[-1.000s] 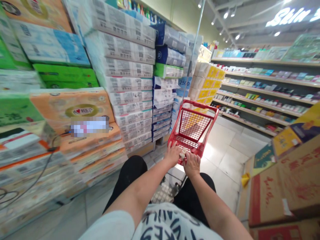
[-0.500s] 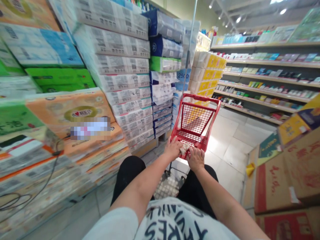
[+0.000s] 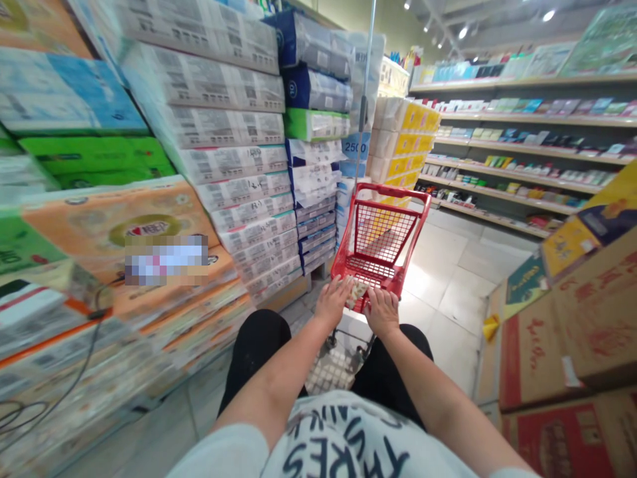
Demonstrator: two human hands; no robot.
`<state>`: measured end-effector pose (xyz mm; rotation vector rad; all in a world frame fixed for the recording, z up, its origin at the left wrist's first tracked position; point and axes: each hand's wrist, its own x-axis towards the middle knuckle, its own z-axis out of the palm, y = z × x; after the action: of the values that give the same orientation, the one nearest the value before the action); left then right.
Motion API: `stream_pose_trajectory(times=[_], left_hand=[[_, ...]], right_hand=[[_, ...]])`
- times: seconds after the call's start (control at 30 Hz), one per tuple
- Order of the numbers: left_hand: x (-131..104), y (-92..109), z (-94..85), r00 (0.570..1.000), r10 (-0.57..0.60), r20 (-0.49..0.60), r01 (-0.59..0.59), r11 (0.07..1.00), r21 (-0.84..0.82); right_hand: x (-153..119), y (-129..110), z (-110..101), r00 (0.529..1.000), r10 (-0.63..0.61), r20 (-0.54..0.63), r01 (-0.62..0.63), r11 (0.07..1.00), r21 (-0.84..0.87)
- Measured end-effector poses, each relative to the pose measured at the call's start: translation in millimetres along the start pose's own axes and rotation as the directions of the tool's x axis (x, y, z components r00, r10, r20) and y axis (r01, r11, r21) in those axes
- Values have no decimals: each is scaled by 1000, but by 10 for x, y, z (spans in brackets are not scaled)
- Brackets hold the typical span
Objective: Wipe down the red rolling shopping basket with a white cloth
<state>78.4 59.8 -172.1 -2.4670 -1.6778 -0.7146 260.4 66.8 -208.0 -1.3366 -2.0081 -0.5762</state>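
Note:
A red shopping cart (image 3: 382, 229) with a grid-pattern back panel stands in front of my knees. My left hand (image 3: 332, 297) is closed over the left side of the cart's near edge, fingers pointing forward. To its right, my right hand (image 3: 382, 311) is closed over the same edge, its fingers bent across the red plastic. A small pale, crumpled-looking thing (image 3: 356, 291) shows between the hands, close to the left fingertips; its kind is unclear. My palms and the undersides of my fingers are hidden.
Tall stacks of wrapped paper packs (image 3: 239, 159) rise on the left, with orange tissue packs (image 3: 149, 212) nearer. A thin metal pole (image 3: 365, 99) stands behind the cart. Cardboard boxes (image 3: 537, 352) line the right side. Stocked shelves (image 3: 522, 146) fill the back, beyond the tiled floor (image 3: 448, 285).
The cart and both hands have shifted slightly left in view, and the surroundings have slid left too. Both hands stay on the cart's near edge. More of the pale thing shows between them.

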Motion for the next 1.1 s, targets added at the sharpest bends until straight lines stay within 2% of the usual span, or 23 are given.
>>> stream_pose_trajectory(times=[0.23, 0.3, 0.4, 0.47, 0.57, 0.63, 0.7, 0.83, 0.9, 1.03, 1.1], left_hand=[[176, -102, -129, 974, -166, -155, 121, 956, -267], [90, -138, -92, 974, -202, -99, 167, 945, -281], [-80, -181, 8, 966, -251, 62, 258, 924, -281], [-100, -191, 41, 956, -290, 49, 291, 909, -299], [33, -164, 17, 946, -316, -76, 271, 896, -352], [120, -130, 8, 943, -314, -111, 256, 897, -361], [126, -102, 43, 947, -309, -82, 264, 901, -344], [-11, -100, 130, 942, -333, 50, 332, 893, -305], [-30, -112, 97, 927, -371, 55, 370, 878, -303], [60, -95, -37, 913, -408, -15, 385, 873, -300], [89, -69, -48, 909, -416, 26, 405, 865, -296]], right_hand=[[11, -10, -10, 1000, 9, -18, -9, 1000, 7], [20, -27, 0, 1000, 17, -14, -17, 1000, 13], [24, -45, 22, 1000, 25, -13, -25, 1000, 17], [20, -45, 33, 1000, 21, -16, -21, 1000, 18], [13, -31, 33, 1000, 14, -7, -14, 1000, 22], [10, -19, 25, 1000, 16, 0, -16, 1000, 20], [10, -11, 18, 1000, 19, 3, -19, 1000, 17], [7, -1, 16, 1000, 18, -3, -18, 1000, 16], [1, -1, 19, 1000, 17, -1, -17, 1000, 16], [-5, -19, 30, 999, 31, 12, -31, 999, 17], [-1, -35, 39, 999, 41, 18, -42, 999, 21]])
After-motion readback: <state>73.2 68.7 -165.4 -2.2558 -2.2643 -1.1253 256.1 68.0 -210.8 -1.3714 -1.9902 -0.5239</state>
